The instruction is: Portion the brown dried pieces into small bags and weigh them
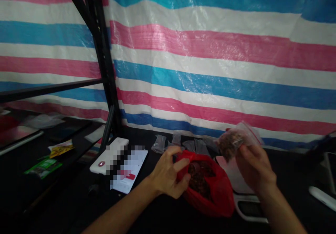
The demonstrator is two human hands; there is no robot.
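Left hand (168, 172): half curled at the mouth of the red bag (219, 199), touching dark pieces (199, 179); grip unclear.
Right hand (253, 167): fingers closed on a zip bag (231, 141), partly filled with pieces.
Red bag: open on the surface (65, 206), well filled.
Behind: clear bags (159, 143), seemingly unfilled.
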